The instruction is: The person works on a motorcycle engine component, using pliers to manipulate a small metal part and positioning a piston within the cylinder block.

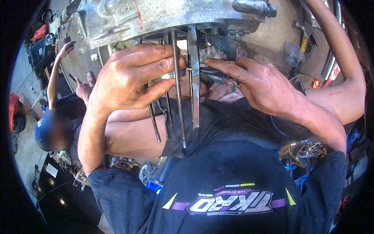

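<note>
A grey metal engine case [171, 19] fills the top of the view, with several long studs [177, 89] sticking out toward me. A flat, shiny metal strip [195, 93] hangs down beside them. My left hand [130, 80] is closed among the studs around a round, ringed metal part that looks like a piston [166, 75], mostly hidden by the fingers. My right hand [263, 84] is just right of the strip, index finger stretched toward it and the other fingers curled. A small green bit [235, 81] shows under those fingers; what it belongs to is hidden.
At the left sits another person in a dark cap [43, 130], arms reaching out. A toolbox [42, 52] and red items lie on the floor beyond. A clear plastic container [293, 52] stands at the far right. Yellow wiring [300, 150] is at the lower right.
</note>
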Motion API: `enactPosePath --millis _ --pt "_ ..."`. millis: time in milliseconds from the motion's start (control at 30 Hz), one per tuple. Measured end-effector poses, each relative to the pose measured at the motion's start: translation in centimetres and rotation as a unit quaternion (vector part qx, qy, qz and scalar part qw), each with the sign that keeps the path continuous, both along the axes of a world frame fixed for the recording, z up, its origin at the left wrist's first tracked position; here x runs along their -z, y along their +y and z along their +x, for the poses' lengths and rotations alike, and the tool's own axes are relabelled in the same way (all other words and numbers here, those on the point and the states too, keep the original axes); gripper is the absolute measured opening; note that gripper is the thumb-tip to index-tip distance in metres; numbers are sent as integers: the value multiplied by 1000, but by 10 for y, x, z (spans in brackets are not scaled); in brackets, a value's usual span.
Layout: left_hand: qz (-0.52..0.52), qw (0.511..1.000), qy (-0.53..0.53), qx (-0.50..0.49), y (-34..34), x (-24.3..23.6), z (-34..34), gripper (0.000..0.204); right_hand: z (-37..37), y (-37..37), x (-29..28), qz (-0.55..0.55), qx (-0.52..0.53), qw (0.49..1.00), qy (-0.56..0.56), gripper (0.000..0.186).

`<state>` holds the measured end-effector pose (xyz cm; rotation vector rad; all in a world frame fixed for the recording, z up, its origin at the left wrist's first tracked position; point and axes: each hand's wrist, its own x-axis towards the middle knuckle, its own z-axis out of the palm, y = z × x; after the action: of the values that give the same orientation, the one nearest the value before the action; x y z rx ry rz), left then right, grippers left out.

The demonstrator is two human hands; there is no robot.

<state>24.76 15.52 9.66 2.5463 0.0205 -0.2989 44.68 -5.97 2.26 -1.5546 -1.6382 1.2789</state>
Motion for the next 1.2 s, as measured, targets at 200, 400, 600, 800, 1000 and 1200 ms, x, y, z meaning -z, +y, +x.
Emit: enactPosePath --millis 200,400,600,800,1000,1200 --pt "3 1000 12 1 0 -2 -2 35 2 1 -4 5 -7 1000 -19 71" --pt "-9 1000 11 8 1 0 -2 35 6 2 -2 72 -1 993 -94 66" --pt "-13 1000 12 14 1 -1 -1 37 6 6 -4 104 0 986 -132 72" --pt "-13 1000 13 9 0 -2 0 36 7 5 -4 105 4 987 -121 70" --pt "-3 1000 16 3 -1 -2 -1 35 8 5 -2 99 -3 987 -126 69" --pt "-3 1000 17 1 -1 -1 -3 33 10 6 -5 90 -12 988 -121 70"
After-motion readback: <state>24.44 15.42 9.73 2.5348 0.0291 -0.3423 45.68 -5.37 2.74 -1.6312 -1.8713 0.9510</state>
